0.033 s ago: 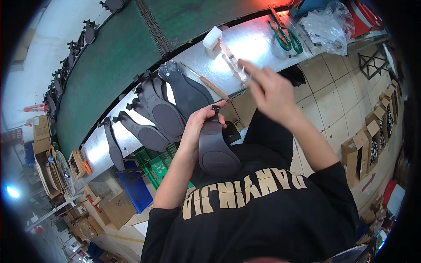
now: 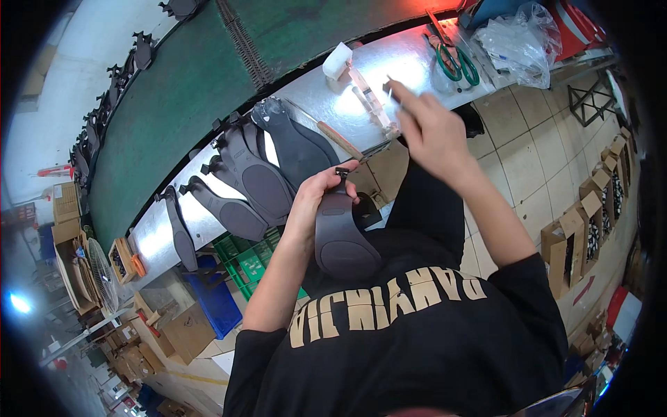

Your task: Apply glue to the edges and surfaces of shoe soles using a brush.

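At the frame's centre, a dark paddle-shaped part (image 2: 344, 240) is gripped at its narrow end by the left hand (image 2: 317, 192). Right of centre, near a metal bench (image 2: 408, 64), the right hand (image 2: 439, 135) is held with index finger extended; whether anything is pinched cannot be told. Similar dark parts (image 2: 261, 184) are laid left of centre.

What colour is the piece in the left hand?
Dark grey; the piece shows best in the head view.
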The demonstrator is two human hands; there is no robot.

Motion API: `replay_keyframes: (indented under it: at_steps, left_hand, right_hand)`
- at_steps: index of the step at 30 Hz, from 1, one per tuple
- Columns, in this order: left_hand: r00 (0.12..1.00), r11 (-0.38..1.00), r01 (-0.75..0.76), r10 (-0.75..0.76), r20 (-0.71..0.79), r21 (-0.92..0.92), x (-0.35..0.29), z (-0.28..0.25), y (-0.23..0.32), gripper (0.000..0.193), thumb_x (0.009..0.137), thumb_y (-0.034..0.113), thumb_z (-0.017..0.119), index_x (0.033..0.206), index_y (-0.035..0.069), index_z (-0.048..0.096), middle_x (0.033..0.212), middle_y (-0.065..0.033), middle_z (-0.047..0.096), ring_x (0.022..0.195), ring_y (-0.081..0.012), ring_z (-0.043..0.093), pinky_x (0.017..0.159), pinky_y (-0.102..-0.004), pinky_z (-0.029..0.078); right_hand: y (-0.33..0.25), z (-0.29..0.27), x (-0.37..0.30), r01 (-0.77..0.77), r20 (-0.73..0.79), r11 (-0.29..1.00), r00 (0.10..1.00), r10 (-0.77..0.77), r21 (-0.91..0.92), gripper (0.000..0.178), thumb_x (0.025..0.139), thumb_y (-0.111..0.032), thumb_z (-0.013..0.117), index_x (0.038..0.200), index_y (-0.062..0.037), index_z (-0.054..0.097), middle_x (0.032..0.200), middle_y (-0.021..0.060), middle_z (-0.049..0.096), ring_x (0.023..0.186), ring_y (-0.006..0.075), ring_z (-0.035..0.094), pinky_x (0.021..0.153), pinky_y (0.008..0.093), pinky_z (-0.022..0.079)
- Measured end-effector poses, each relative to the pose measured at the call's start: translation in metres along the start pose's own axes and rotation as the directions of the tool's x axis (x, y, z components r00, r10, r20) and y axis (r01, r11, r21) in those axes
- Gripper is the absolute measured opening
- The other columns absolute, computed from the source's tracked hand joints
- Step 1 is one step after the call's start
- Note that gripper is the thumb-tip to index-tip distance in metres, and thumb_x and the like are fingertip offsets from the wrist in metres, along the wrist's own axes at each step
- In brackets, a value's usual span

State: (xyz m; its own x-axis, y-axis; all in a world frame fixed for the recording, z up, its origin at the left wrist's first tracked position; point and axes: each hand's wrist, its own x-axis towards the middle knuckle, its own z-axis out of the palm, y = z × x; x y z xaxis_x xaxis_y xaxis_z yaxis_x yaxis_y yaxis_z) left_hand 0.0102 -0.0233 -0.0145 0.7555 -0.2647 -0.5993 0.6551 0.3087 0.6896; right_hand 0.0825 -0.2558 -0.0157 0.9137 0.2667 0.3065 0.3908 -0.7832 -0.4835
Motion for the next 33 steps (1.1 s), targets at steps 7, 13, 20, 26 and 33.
replay_keyframes:
  at_steps: [7, 13, 20, 26, 33]
  left_hand:
    - [0.991, 0.993, -0.121, 0.122, 0.048, -0.01, -0.009, -0.004, 0.008, 0.043, 0.094, 0.018, 0.043, 0.129, -0.004, 0.055, 0.087, -0.0091, 0.067, 0.078, -0.0155, 0.063, 0.076, -0.0267, 0.051]
    - [0.981, 0.975, -0.185, 0.19, 0.037, -0.123, -0.033, 0.0, 0.03, 0.039, 0.093, 0.018, 0.043, 0.123, -0.003, 0.058, 0.104, -0.0136, 0.068, 0.083, -0.0172, 0.064, 0.078, -0.0286, 0.053]
    - [0.955, 0.953, -0.298, 0.297, -0.019, -0.052, -0.042, -0.008, 0.038, 0.041, 0.091, 0.014, 0.042, 0.126, -0.002, 0.057, 0.121, -0.0145, 0.063, 0.094, -0.0193, 0.065, 0.081, -0.0293, 0.054]
    - [0.927, 0.927, -0.361, 0.368, -0.066, 0.104, -0.032, -0.01, 0.04, 0.043, 0.091, 0.011, 0.038, 0.128, -0.002, 0.055, 0.127, -0.0169, 0.062, 0.101, -0.0224, 0.066, 0.087, -0.0319, 0.053]
    - [0.912, 0.917, -0.381, 0.394, -0.115, 0.119, -0.026, -0.019, 0.037, 0.042, 0.091, 0.01, 0.037, 0.127, -0.002, 0.055, 0.125, -0.0153, 0.062, 0.098, -0.0213, 0.066, 0.084, -0.0307, 0.052]
  right_hand:
    - [0.051, 0.051, 0.081, -0.148, -0.053, 0.985, 0.988, 0.143, -0.094, 0.052, 0.095, -0.023, 0.054, 0.142, -0.0055, 0.042, 0.105, 0.025, 0.057, 0.093, 0.0427, 0.063, 0.078, 0.0507, 0.052]
    - [0.068, 0.073, 0.1, -0.208, 0.039, 0.957, 0.975, 0.22, -0.204, 0.058, 0.089, -0.019, 0.06, 0.144, -0.0099, 0.041, 0.111, 0.0229, 0.058, 0.102, 0.0402, 0.059, 0.083, 0.0515, 0.051]
    - [0.03, 0.055, 0.072, 0.123, -0.215, 0.992, 0.968, -0.127, -0.032, 0.06, 0.084, -0.018, 0.066, 0.14, -0.0092, 0.047, 0.112, 0.0194, 0.057, 0.104, 0.039, 0.053, 0.085, 0.049, 0.046]
    - [0.009, 0.081, 0.031, -0.005, -0.074, 0.996, 0.997, -0.002, -0.084, 0.061, 0.084, -0.026, 0.067, 0.138, -0.0043, 0.048, 0.106, 0.0177, 0.055, 0.098, 0.0368, 0.057, 0.084, 0.0477, 0.047]
    - [0.002, 0.062, 0.032, -0.167, 0.086, 0.973, 0.984, 0.155, 0.162, 0.055, 0.089, -0.021, 0.063, 0.141, -0.01, 0.048, 0.101, 0.02, 0.066, 0.084, 0.0349, 0.066, 0.074, 0.0455, 0.051]
